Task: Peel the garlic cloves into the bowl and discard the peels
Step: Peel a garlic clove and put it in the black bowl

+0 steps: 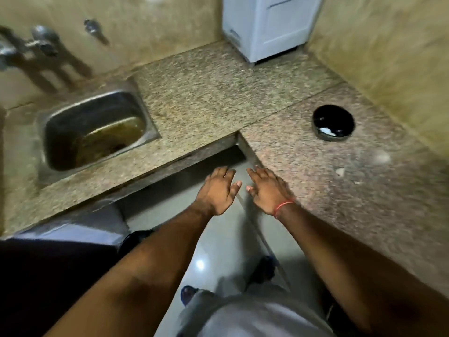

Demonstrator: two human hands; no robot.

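Left hand (pixel 217 190) and right hand (pixel 266 190) extended side by side, palms down, fingers straight, grip released; black bowl (pixel 333 122) on table (pixel 303 154), apart.

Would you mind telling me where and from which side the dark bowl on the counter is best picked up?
Probably by the rim of the bowl, from above on its near side. It sits upright and open on the granite counter with nothing crowding it, and the right hand, open and empty, is the closer one.
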